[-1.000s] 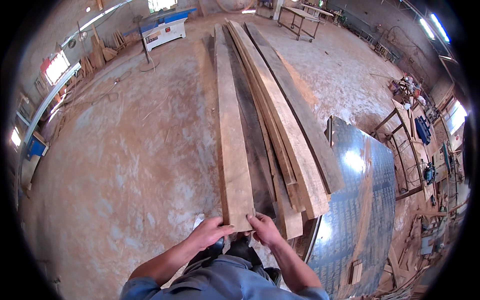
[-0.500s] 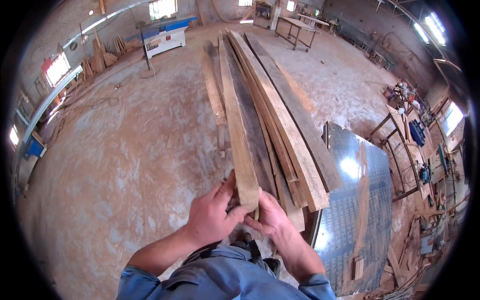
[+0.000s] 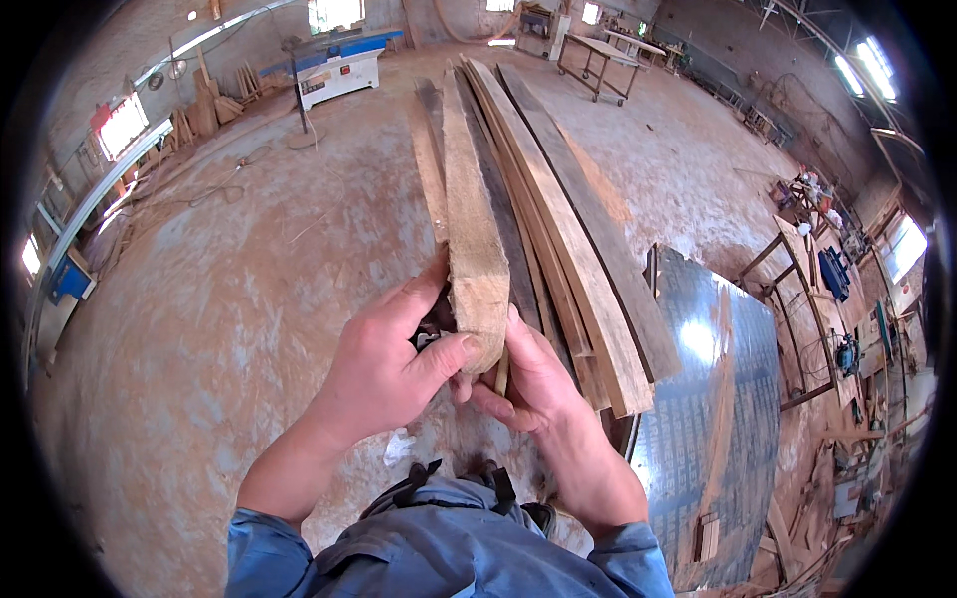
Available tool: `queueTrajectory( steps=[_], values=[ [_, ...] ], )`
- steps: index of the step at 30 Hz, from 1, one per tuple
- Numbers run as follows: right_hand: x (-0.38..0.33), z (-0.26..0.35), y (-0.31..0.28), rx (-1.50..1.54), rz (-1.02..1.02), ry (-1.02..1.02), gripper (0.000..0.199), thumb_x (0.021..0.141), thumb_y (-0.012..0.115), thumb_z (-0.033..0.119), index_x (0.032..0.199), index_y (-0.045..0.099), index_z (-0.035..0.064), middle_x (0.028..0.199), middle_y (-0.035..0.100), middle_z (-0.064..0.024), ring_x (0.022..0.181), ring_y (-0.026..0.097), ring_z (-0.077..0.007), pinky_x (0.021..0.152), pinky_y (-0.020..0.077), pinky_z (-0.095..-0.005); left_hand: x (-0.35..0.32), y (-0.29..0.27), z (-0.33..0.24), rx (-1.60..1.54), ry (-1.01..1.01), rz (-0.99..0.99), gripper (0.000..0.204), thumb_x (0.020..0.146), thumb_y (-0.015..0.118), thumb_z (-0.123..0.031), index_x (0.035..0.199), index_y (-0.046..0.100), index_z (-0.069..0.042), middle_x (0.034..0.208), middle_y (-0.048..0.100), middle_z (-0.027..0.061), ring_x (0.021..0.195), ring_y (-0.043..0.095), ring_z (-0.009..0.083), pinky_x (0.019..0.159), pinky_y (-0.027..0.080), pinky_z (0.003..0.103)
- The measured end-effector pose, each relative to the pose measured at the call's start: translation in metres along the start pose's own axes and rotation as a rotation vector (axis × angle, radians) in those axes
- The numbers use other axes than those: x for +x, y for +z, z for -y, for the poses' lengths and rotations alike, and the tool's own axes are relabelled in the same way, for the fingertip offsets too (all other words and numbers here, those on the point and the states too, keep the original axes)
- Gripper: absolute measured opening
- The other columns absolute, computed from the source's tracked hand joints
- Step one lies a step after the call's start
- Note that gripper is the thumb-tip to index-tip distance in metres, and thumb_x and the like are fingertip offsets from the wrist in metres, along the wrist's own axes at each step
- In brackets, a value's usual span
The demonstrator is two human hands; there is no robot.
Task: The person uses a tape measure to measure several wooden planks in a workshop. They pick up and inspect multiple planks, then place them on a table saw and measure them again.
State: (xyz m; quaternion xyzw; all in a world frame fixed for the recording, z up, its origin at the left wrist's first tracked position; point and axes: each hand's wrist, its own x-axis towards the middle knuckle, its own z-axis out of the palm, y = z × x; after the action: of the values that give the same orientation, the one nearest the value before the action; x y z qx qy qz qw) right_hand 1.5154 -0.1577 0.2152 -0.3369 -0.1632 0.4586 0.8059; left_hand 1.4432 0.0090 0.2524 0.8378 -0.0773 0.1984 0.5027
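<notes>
A long, rough wooden board point(image 3: 474, 219) stretches away from me, its near end lifted toward me. My left hand point(image 3: 384, 364) grips the left side of that end, the thumb pressed on its face and the index finger along the edge. On the other side my right hand point(image 3: 543, 384) holds the right edge, thumb up and fingers curled underneath. A thin yellowish strip point(image 3: 501, 371) shows between the board's end and my right fingers; I cannot tell what it is. Beside the board lies a stack of planks point(image 3: 568, 259), with a dark grey plank point(image 3: 598, 229) at its right.
Right of the stack is a glossy dark sheet point(image 3: 713, 399) with sawdust on it. A workbench point(image 3: 807, 289) with tools stands beyond. A blue-and-white machine point(image 3: 339, 75) and a wheeled table point(image 3: 598, 62) stand far back. A cable point(image 3: 214, 189) trails over the dusty floor at left.
Both hands have raised the board's near end and brought it closer to me, so its end looks larger and higher. The stacked planks stay in place.
</notes>
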Motion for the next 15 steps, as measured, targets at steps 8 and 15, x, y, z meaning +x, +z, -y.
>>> queueTrajectory(
  steps=[8, 15],
  values=[
    [0.005, 0.019, 0.011, -0.018, -0.013, 0.018, 0.051, 0.099, 0.044, 0.051, 0.106, 0.058, 0.0028, 0.078, 0.066, -0.0127, 0.049, 0.057, -0.0113, 0.032, 0.0298, -0.0204, 0.012, -0.002, -0.020, -0.330, -0.131, -0.015, 0.053, 0.087, 0.067, -0.015, 0.132, 0.048, 0.007, 0.097, 0.067, 0.0106, 0.089, 0.063, 0.0142, 0.078, 0.051, 0.030],
    [0.020, 0.024, 0.031, -0.041, -0.037, -0.028, 0.059, 0.096, 0.044, 0.056, 0.105, 0.060, -0.0003, 0.077, 0.063, -0.0093, 0.049, 0.057, -0.0125, 0.031, 0.0339, -0.0195, 0.022, -0.014, -0.018, -0.258, 0.034, -0.079, 0.047, 0.087, 0.066, -0.013, 0.127, 0.051, 0.007, 0.097, 0.065, 0.0062, 0.085, 0.060, 0.0105, 0.075, 0.049, 0.026]
  ],
)
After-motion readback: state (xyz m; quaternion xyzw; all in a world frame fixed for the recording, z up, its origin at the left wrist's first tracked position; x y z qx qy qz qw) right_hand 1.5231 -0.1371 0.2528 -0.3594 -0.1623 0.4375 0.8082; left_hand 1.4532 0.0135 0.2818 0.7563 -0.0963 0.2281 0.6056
